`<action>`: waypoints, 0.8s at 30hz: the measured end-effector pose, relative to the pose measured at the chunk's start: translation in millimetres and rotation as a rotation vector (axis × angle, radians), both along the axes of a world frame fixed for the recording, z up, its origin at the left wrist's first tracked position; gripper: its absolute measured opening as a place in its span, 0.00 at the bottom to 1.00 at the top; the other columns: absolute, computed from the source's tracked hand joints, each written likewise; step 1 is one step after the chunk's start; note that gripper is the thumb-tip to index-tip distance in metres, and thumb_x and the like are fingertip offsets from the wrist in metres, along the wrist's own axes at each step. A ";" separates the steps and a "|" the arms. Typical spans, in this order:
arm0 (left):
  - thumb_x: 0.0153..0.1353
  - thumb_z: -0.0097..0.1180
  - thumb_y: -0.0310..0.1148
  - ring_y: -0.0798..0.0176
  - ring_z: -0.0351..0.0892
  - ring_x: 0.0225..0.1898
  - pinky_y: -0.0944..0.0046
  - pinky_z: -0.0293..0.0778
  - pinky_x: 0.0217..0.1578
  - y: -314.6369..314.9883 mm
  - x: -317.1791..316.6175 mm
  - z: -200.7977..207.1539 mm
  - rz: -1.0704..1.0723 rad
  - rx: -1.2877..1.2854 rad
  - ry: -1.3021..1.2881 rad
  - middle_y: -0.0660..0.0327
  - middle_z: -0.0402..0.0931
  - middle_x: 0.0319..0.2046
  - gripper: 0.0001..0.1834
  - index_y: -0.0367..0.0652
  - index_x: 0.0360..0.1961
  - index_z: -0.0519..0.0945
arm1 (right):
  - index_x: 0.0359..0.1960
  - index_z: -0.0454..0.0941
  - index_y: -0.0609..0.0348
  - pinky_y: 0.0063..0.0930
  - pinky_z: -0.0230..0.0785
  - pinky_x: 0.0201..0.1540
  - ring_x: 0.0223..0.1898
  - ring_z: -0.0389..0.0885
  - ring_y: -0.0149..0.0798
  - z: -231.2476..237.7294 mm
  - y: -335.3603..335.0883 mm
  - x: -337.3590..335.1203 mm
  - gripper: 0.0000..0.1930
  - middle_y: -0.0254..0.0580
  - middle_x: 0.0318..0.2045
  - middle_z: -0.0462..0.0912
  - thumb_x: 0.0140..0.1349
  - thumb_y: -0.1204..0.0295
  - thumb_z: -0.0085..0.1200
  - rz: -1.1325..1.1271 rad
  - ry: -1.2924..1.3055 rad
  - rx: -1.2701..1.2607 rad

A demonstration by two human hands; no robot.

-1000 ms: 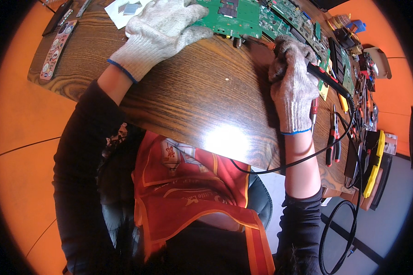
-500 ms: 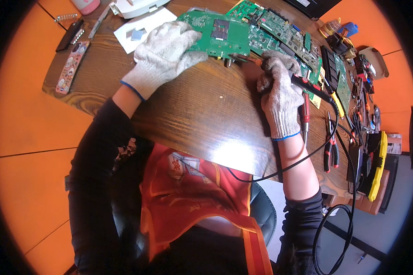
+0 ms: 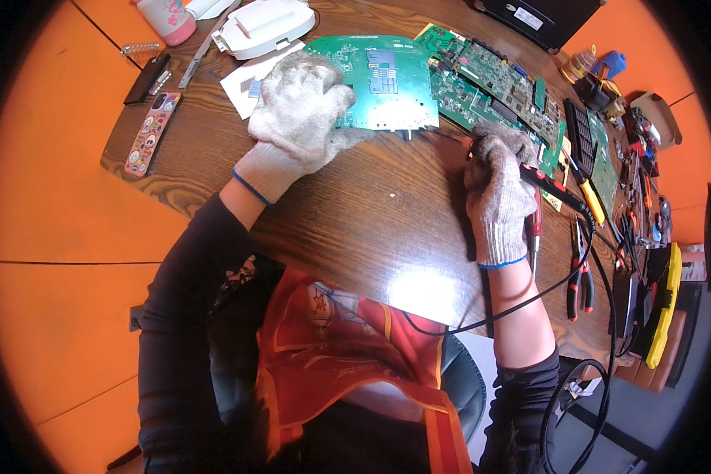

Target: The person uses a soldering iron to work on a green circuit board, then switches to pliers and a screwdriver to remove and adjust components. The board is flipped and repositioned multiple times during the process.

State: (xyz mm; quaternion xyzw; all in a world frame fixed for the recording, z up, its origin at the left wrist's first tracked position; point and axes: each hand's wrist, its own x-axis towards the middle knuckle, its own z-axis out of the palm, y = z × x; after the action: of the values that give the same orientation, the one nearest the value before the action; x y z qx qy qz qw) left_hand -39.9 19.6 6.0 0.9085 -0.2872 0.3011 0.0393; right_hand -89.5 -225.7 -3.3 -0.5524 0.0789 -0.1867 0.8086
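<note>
My left hand [image 3: 299, 110], in a white knit glove, grips the left edge of a green circuit board [image 3: 409, 103]. The board is tilted, with light glaring off its face and a small metal part jutting from its near edge. In my gloved right hand [image 3: 500, 186] is a soldering iron [image 3: 557, 189] with a black and red handle, its cord looping down past my forearm. The iron's thin front end points left to the board's near right corner; whether its tip touches is too small to tell. Under the right wrist lies a red-handled screwdriver [image 3: 536, 225].
More circuit boards [image 3: 498, 79] lie behind and right. Pliers [image 3: 581, 276] and a yellow-handled tool [image 3: 592, 201] rest near my right forearm, beside many tools. At left are a patterned phone [image 3: 152, 134], a white device [image 3: 265, 30] and a pink-and-white cup [image 3: 166, 20].
The whole view has shifted, so the table appears lower and further right. The board's face has tilted and now catches more glare. Both hands keep their holds.
</note>
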 end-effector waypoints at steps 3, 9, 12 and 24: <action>0.41 0.72 0.49 0.45 0.74 0.48 0.46 0.68 0.50 0.1 -0.2 1.3 -0.063 -0.044 -0.071 0.53 0.77 0.41 0.22 0.47 0.34 0.83 | 0.36 0.77 0.58 0.18 0.64 0.22 0.21 0.71 0.25 -2.6 -1.7 -1.4 0.06 0.33 0.26 0.78 0.56 0.77 0.57 0.080 -0.064 -0.017; 0.39 0.73 0.49 0.46 0.74 0.47 0.48 0.68 0.49 1.0 -0.3 2.6 -0.089 -0.042 -0.105 0.53 0.77 0.39 0.23 0.47 0.32 0.84 | 0.36 0.77 0.60 0.19 0.65 0.23 0.22 0.72 0.27 -5.7 -2.2 1.3 0.06 0.35 0.25 0.78 0.56 0.78 0.55 0.167 -0.113 0.078; 0.38 0.73 0.49 0.46 0.74 0.47 0.48 0.68 0.50 0.7 -0.4 1.8 -0.075 -0.032 -0.101 0.54 0.77 0.39 0.23 0.47 0.32 0.84 | 0.36 0.76 0.61 0.19 0.65 0.24 0.22 0.72 0.27 -4.3 -1.2 1.6 0.05 0.35 0.25 0.79 0.57 0.79 0.54 0.160 -0.096 0.012; 0.38 0.73 0.49 0.46 0.74 0.48 0.47 0.67 0.50 1.3 1.6 0.9 -0.120 -0.040 -0.141 0.54 0.77 0.39 0.23 0.46 0.32 0.83 | 0.37 0.77 0.60 0.17 0.62 0.26 0.23 0.70 0.24 3.0 3.0 -2.5 0.05 0.32 0.26 0.78 0.59 0.78 0.54 0.212 -0.064 -0.030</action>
State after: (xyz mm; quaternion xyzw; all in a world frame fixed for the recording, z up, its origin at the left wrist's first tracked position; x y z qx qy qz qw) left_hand -38.3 21.0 6.9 0.8653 -0.3370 0.3670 0.0550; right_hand -92.0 -222.7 -0.3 -0.5635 -0.0084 -0.1189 0.8175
